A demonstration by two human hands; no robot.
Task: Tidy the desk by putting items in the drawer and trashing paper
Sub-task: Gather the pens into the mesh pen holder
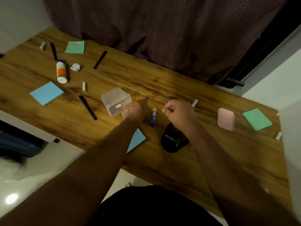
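Both hands over desk (162,82): L hand (132,110) fisted on a blurred thin object by tub (116,101); R hand (178,110) pinching pen (168,99).

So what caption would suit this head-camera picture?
Both hands, left hand and right hand, picking small items off a cluttered wooden desk.

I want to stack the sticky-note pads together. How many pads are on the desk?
4: green pad at the far left, blue pad at the left edge, second blue pad partly under the left forearm, second green pad far right. The arms may hide more.
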